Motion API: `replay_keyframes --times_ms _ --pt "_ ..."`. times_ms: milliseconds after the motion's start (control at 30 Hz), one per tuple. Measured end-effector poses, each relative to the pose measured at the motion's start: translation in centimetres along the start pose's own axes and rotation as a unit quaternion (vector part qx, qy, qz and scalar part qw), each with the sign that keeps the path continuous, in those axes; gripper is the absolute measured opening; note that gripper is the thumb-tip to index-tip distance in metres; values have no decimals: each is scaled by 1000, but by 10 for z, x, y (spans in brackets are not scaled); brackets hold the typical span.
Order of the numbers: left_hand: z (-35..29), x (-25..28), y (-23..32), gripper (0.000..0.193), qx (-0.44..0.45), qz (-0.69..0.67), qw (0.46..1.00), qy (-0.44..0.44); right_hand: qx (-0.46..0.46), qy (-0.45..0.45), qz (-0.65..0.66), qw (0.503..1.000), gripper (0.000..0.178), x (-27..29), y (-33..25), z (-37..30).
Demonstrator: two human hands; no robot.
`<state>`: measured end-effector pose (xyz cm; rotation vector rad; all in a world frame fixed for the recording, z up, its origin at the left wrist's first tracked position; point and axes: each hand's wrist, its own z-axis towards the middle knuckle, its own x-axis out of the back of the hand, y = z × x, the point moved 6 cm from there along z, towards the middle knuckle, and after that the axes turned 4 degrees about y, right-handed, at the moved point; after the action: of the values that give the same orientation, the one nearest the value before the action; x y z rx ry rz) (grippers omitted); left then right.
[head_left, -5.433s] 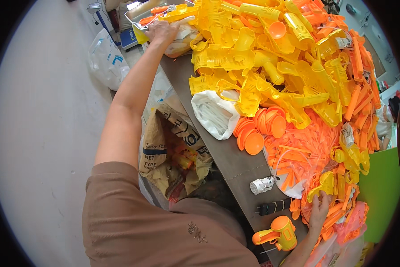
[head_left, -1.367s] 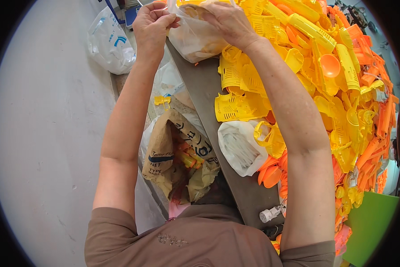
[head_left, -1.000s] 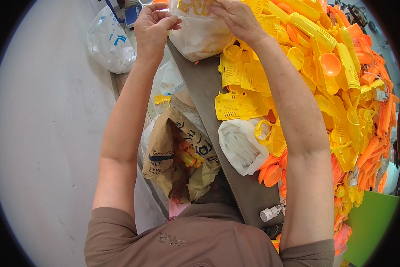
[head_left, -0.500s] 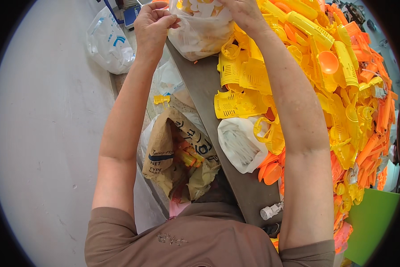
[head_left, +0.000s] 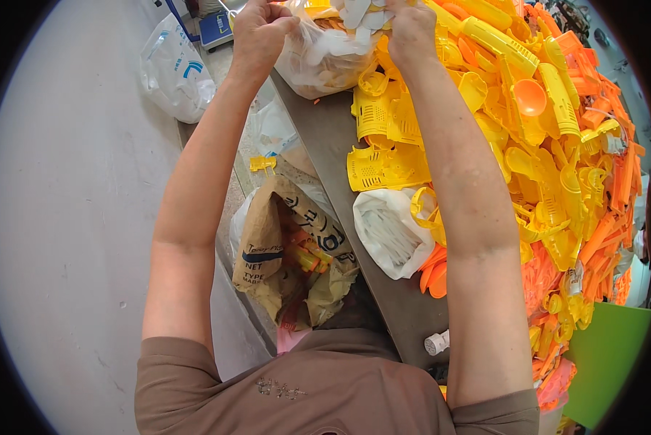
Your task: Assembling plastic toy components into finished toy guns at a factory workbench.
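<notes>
A clear plastic bag [head_left: 307, 72] rests on the far end of the brown table, partly cut off by the top edge of the view. Flat white pieces [head_left: 354, 36] lie in its mouth, with yellow and orange ones among them. My left hand [head_left: 262, 36] is closed in a pinch on the bag's left rim. On the opposite side, my right hand [head_left: 412, 36] grips the bag's rim; its fingertips are partly out of view.
Yellow plastic housings [head_left: 394, 170] and orange parts are heaped along the right. A white bag of thin clear sticks [head_left: 392, 235] stands on the brown table [head_left: 398, 308]. Below its left edge sits an open paper sack [head_left: 260, 268]. A white plastic bag [head_left: 177, 69] lies far left.
Both hands have shifted slightly to the right. The bag's mouth is pulled wider, and more of the white pieces show.
</notes>
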<state>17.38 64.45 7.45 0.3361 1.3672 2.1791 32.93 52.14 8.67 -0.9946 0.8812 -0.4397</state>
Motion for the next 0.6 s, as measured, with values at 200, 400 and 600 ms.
replay_keyframes --times_ms 200,400,600 --pt "-3 -5 -8 28 -5 -32 999 -2 91 48 -33 994 15 13 6 13" --pt "-6 6 -13 30 -56 -57 997 -12 -25 110 151 982 19 7 13 16" --pt "-4 -6 -10 27 -95 1 995 -14 -76 54 313 945 29 15 9 34"
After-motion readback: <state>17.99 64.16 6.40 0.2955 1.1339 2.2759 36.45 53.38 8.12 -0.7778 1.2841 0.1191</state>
